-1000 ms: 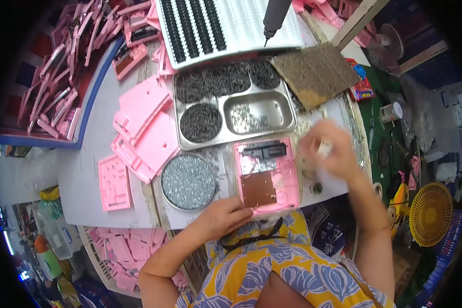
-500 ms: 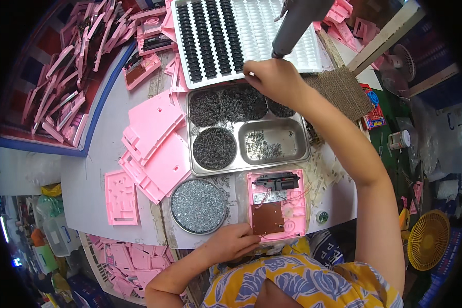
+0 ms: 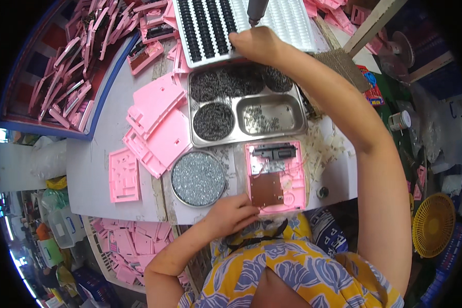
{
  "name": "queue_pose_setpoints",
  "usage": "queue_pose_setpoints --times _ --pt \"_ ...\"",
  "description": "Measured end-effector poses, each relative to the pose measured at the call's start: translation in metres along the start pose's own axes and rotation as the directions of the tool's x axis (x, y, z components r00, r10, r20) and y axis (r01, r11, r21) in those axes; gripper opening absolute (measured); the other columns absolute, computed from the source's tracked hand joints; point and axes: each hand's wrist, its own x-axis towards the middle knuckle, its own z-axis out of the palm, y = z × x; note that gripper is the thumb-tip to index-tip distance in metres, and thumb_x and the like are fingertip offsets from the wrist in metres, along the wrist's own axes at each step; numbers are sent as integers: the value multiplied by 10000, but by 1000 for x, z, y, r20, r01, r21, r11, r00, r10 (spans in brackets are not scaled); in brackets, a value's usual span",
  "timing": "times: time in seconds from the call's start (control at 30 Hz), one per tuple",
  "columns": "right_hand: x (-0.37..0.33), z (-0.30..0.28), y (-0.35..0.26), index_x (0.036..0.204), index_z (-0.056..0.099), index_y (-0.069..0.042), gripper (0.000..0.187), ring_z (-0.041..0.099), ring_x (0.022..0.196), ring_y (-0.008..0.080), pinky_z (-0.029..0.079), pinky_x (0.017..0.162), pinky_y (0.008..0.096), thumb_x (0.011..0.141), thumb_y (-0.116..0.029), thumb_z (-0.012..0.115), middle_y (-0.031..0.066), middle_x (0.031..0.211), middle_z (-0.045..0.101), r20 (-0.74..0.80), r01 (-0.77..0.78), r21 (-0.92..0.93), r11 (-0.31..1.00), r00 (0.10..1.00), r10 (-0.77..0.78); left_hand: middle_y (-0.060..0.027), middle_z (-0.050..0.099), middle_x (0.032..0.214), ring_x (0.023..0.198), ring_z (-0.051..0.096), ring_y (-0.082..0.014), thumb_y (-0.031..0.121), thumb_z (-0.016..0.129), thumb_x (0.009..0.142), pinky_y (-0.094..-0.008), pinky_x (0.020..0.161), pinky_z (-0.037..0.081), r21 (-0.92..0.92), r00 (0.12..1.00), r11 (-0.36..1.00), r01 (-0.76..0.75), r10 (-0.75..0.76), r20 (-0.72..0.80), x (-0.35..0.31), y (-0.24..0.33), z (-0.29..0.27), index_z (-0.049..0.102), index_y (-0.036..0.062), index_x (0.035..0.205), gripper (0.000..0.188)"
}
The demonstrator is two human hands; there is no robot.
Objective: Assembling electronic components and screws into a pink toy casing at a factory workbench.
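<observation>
In front of me lies an open pink plastic casing (image 3: 295, 174) with a brown circuit board (image 3: 266, 190), a black mechanism (image 3: 274, 151) and thin wires inside. My left hand (image 3: 233, 214) grips its near left corner with bent fingers. My right hand (image 3: 259, 45) reaches far forward over a white ribbed tray (image 3: 287, 31), thumb beside the last row of black parts (image 3: 222, 31). Its fingers are closed and mostly hidden, so what they hold does not show. Just above that hand hangs a grey powered screwdriver (image 3: 256, 10), its tip pointing down.
A metal compartment tray (image 3: 231, 139) holds small dark pieces. A round dish (image 3: 197, 179) of silvery bits stands left of the casing. Pink shells (image 3: 161, 138) lie stacked at left, and more fill a blue-edged bin (image 3: 72, 77) and a basket (image 3: 133, 246). A yellow fan (image 3: 434, 226) stands at right.
The whole view has shifted, with the table things appearing higher. My right hand is still over the white tray, now nearer the black rows' edge. My left hand stays at the casing's corner.
</observation>
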Motion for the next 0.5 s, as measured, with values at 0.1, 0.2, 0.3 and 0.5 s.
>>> queue_pose_setpoints --times 0.1,0.2,0.3,0.5 --pt "-25 -47 -29 874 596 -53 61 687 751 366 550 637 467 851 -92 637 178 828 675 -228 40 153 987 974 -4 -70 571 798 695 621 -261 121 807 799 -368 590 505 19 999 1000 8 -8 -44 -3 0 1 718 86 964 191" --pt "-96 -113 -78 954 635 -55 156 656 762 291 543 673 384 833 -63 733 109 917 658 -399 137 351 926 917 15 -70 567 795 694 614 -258 112 816 784 -367 589 500 23 997 999 39 -37 -68 -11 0 4 724 87 968 207" --pt "-196 -138 -108 914 613 -26 145 646 667 204 517 630 335 806 -51 707 80 791 676 -32 -169 769 617 953 301 -73 579 801 680 615 -274 127 797 798 -384 579 497 -9 999 999 33 -33 -38 -4 -2 8 706 79 951 184" --pt "-288 -140 -189 1063 633 -44 258 609 678 150 492 624 287 818 -38 713 61 833 700 648 -751 658 61 605 462 -70 564 773 645 598 -250 109 818 771 -366 551 475 3 997 998 60 -60 -38 -1 0 9 723 74 931 189"
